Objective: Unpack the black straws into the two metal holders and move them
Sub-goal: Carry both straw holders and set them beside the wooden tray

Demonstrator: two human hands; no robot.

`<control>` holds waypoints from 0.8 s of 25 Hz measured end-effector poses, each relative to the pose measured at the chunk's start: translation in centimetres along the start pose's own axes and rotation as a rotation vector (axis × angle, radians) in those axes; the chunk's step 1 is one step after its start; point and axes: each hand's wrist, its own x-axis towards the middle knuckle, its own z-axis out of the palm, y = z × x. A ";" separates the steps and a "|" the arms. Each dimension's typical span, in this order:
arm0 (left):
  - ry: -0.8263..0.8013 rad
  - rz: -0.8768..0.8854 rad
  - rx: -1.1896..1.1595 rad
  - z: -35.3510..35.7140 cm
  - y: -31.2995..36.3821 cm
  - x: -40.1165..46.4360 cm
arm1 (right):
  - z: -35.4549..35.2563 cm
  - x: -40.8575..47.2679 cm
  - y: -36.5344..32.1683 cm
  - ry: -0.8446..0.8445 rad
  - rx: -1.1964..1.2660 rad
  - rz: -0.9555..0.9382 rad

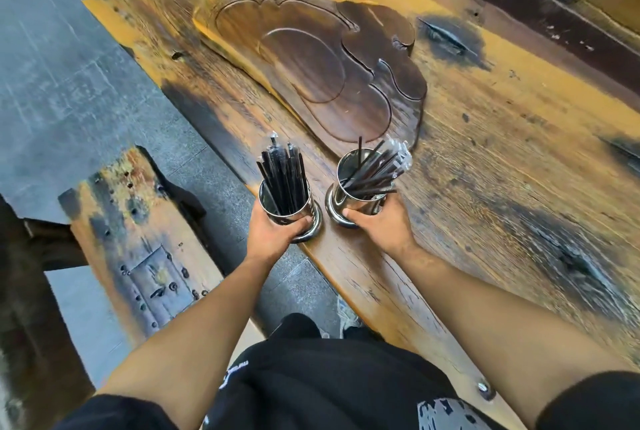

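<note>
Item: two metal straw holders, both filled, both gripped.

Left hand (277, 230): wrapped around the lower body of the left holder (289, 206), fingers curled across the near side. The flared foot is seen at the near edge of the bench (502, 138), partly over the edge; whether it rests on the wood or is lifted cannot be told.

Right hand (379, 221): closed round the base of the right holder (360, 183), thumb across the near side. This holder is tilted away from the hand toward the carved wooden tray (311, 72) just beyond it.

Contents: black straws in the left holder (284, 176) stand fairly upright in a tight bunch. Black straws in the right holder (375, 173) are fanned out and leaning to the right, some still in clear wrapping at their tips.

Risks, as judged:
- Straws may be spilled from the right holder if its tilt is increased, since they already lean past the rim.
- The left holder may be dropped to the floor (69, 65) below the left hand if the grip slips on the polished metal.
- The two holders, held just beside each other, may be knocked together when carried.
- The loose wrapping may be caught on the tray when the holder is passed over it.
</note>
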 end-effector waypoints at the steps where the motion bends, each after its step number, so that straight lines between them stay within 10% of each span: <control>1: -0.006 -0.001 -0.001 -0.6 0.2 0.8 | 0.5 0.7 -0.6 -0.001 0.002 0.002; 20: -0.224 0.118 0.030 -17.5 -0.3 28.2 | 19.2 11.2 -17.5 0.242 0.040 0.057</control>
